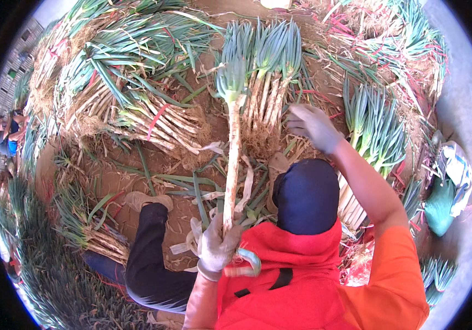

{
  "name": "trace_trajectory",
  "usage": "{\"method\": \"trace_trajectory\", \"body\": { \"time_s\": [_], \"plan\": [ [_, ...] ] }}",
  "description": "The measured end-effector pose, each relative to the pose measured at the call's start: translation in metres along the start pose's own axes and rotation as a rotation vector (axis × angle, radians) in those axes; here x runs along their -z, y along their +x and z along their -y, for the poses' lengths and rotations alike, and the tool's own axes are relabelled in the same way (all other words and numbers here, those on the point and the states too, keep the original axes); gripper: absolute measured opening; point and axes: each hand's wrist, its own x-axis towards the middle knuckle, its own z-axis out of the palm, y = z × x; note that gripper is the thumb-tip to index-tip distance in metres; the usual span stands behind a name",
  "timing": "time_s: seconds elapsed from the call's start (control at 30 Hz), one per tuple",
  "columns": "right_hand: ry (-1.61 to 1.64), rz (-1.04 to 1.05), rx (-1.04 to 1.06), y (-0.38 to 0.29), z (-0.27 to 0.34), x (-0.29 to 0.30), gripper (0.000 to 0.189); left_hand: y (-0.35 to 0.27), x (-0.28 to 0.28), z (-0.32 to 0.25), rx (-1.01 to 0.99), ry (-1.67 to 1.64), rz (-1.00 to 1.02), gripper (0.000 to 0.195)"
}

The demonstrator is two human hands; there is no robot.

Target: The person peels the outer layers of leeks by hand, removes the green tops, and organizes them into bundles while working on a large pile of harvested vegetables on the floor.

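Note:
My left hand (pixel 218 243), in a pale glove, grips the lower end of a long Welsh onion (pixel 232 165) that stands out away from me, its leafy top blurred. A curled strip of peeled leaf (pixel 250 264) hangs by this hand. My right hand (pixel 312 126), also gloved and slightly blurred, is raised with fingers apart and holds nothing visible. Just left of it lies a row of Welsh onions (pixel 265 95), roots towards me and green tops away. A bundle tied with red tape (pixel 164 119) lies further left. Paler, peeled onions (pixel 353 198) lie under my right forearm.
Onion heaps (pixel 133 45) rise at the upper left, with more tied bundles (pixel 409 45) at the upper right. Loose leaves (pixel 178 177) litter the soil. A shoe (pixel 149 201) is at centre left. A green sack (pixel 440 206) stands right. Another person (pixel 9 132) is far left.

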Motion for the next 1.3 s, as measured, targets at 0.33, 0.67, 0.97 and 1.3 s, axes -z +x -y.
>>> {"method": "trace_trajectory", "body": {
  "time_s": [0.33,0.67,0.97,1.3],
  "plan": [
    [0.441,0.215,-0.081,0.018,0.016,-0.107,0.018,-0.051,0.013,0.028,-0.277,0.269,0.035,0.022],
    [-0.88,0.316,0.839,0.008,0.03,-0.101,0.012,0.042,-0.016,0.025,-0.227,0.228,-0.343,0.036],
    [-0.428,0.978,0.187,-0.051,0.009,-0.148,0.024,0.084,0.019,0.066,0.261,-0.978,-0.03,0.019],
    [0.465,0.773,0.043,0.023,0.038,-0.136,0.04,-0.025,-0.008,0.033,0.079,-1.401,0.461,0.027]
  ]
}}
